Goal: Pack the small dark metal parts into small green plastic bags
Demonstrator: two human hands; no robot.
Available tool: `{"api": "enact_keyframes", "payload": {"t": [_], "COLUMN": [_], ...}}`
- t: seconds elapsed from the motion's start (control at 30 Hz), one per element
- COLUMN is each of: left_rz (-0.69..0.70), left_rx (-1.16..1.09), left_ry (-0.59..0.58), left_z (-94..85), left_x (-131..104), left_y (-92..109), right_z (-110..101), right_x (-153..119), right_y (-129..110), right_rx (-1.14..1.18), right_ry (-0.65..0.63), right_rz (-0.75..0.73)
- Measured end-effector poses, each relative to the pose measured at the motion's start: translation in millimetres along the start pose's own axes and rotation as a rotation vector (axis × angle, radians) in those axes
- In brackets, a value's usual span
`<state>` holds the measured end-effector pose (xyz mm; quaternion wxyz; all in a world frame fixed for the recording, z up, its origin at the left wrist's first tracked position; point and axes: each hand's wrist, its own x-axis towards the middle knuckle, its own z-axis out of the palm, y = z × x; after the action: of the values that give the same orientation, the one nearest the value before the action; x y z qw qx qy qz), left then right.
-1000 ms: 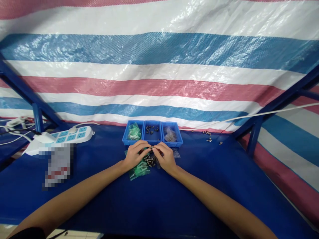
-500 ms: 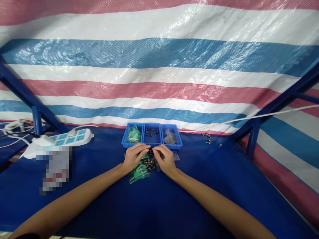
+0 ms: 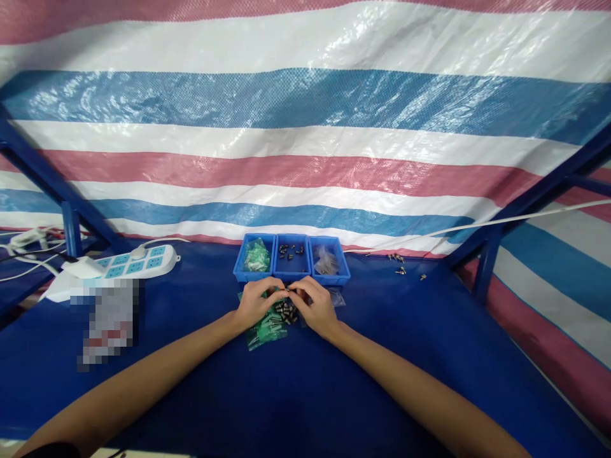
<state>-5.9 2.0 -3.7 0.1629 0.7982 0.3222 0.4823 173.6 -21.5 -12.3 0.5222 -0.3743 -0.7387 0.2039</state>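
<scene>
My left hand (image 3: pixel 258 301) and my right hand (image 3: pixel 315 306) meet fingertip to fingertip, both pinched round something too small to make out. Below the fingertips lies a pile of small dark metal parts (image 3: pixel 286 312). Green plastic bags (image 3: pixel 267 331) lie under and beside my left hand, and a clear bag (image 3: pixel 337 297) is just beyond my right hand. Behind the hands stand three joined blue bins: the left bin (image 3: pixel 252 276) holds green bags, the middle bin (image 3: pixel 291 275) a few dark parts, the right bin (image 3: pixel 330 278) clear bags.
A white power strip (image 3: pixel 138 270) and a blurred-out item (image 3: pixel 112 321) are on the left of the blue table (image 3: pixel 191 407). Several small metal parts (image 3: pixel 400 271) lie at the back right. Blue frame bars slant at both sides before a striped sheet (image 3: pixel 296 172).
The fingertips of both hands have come together over the dark parts; before, a gap was between them. The view has shifted very slightly.
</scene>
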Motion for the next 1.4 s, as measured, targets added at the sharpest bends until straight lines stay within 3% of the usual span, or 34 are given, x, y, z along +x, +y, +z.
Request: {"api": "enact_keyframes", "payload": {"t": [0.17,0.4,0.47,0.7,0.87,0.97,1.07,1.2,1.4], "left_rz": [-0.033,-0.099,-0.104,-0.113,-0.113,-0.109,-0.095,-0.089,-0.077], "left_rx": [-0.049,-0.091,-0.099,-0.097,-0.055,-0.044,-0.031,-0.021,-0.009], "left_ry": [-0.018,0.006,0.007,0.016,-0.002,0.004,0.003,0.001,0.008], "left_z": [-1.1,2.1,2.5,2.6,1.5,0.8,0.3,0.4,0.4], "left_x": [-1.9,-5.2,-4.8,-4.0,-4.0,-3.1,-1.7,-0.9,-1.7], "left_y": [-2.4,-6.9,-6.6,-5.1,-5.2,-3.9,-2.0,-1.7,-3.4], "right_z": [-4.8,-33.6,-42.7,-54.8,-39.2,-28.0,-21.4,-19.6,-17.5], "right_x": [3.3,22.9,31.9,55.0,43.2,33.9,29.2,28.4,24.4], "right_y": [-9.3,-15.4,-15.2,-18.2,-12.0,-7.6,-6.0,-6.2,-5.1], "right_rx": [-0.010,0.031,-0.036,-0.423,-0.655,-0.819,-0.894,-0.887,-0.681], "right_ry": [0.055,0.560,0.602,-0.036,-0.451,-0.616,-0.683,-0.683,-0.439], "right_rz": [0.054,-0.057,-0.124,0.081,0.164,0.245,0.297,0.301,0.200]}}
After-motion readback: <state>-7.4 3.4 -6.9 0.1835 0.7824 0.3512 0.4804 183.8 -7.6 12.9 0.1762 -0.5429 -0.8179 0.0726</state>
